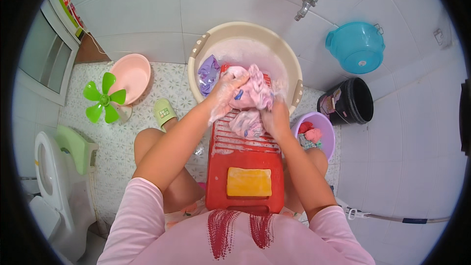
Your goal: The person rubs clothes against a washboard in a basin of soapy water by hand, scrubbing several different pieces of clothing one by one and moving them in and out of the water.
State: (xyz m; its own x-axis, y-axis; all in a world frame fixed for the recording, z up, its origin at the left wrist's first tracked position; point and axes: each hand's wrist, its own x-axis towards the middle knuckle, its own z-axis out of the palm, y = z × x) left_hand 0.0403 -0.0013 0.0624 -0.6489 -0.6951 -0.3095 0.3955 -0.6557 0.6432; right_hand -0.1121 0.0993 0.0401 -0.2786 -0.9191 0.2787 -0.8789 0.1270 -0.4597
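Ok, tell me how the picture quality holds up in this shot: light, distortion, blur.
Head view: even, bright light with soft shadows; strong fisheye bending of the wall tiles toward a black rim; mild glare on the white tiles; the left hand and right hand on the pink cloth look slightly soft, the red washboard sharp.

Both my bare forearms reach forward from my pink sleeves and draw together ahead of my knees, my left hand (pixel 226 90) coated in suds with its fingers curled over and pressing down, my right hand (pixel 274 118) just beside it, knuckles up and fingers clenched tight.
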